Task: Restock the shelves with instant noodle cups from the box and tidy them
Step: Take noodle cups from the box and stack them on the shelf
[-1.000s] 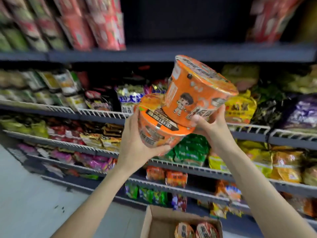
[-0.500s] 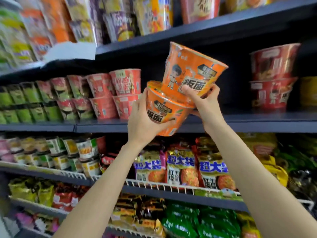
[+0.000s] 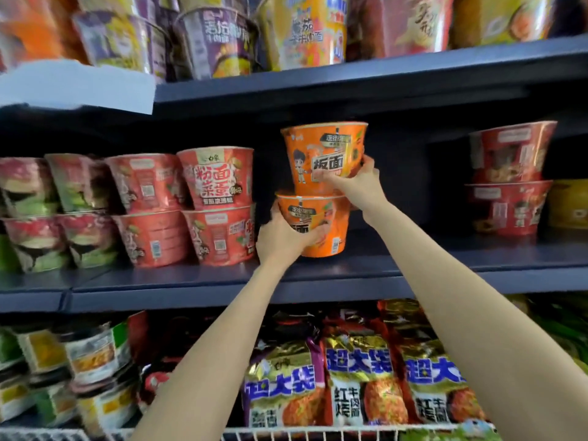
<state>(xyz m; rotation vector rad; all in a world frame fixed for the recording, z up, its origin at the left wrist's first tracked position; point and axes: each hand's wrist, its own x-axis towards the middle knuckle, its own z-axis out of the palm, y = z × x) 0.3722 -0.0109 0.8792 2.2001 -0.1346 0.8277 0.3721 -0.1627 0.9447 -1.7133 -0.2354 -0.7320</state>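
Your left hand (image 3: 283, 240) grips the lower orange cup (image 3: 321, 224), right hand (image 3: 353, 179) grips the upper orange cup (image 3: 321, 154), stacked on the shelf (image 3: 222, 281). Square them, slide back, then release.

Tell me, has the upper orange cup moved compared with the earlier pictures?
Yes. The upper orange cup was tilted in front of the dark shelf; now it stands upright on the lower orange cup, over the shelf board.
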